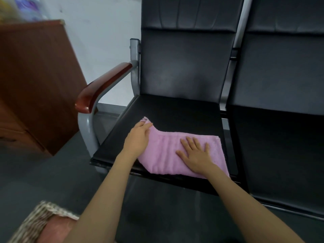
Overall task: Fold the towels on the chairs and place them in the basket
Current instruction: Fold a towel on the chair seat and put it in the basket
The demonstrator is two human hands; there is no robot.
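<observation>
A pink towel (166, 151) lies partly folded on the black seat (175, 111) of the left chair. My left hand (138, 137) grips the towel's far left corner and lifts it a little off the seat. My right hand (196, 153) lies flat on the towel's right half, fingers spread, pressing it down. A woven basket (36, 223) sits on the floor at the bottom left, with something pink inside it, partly hidden by my left forearm.
A second black chair (280, 137) joins the first on the right. A wooden armrest (103, 85) on a grey metal frame borders the left chair. A brown wooden cabinet (35, 85) stands at the left, on a dark grey floor (43, 172).
</observation>
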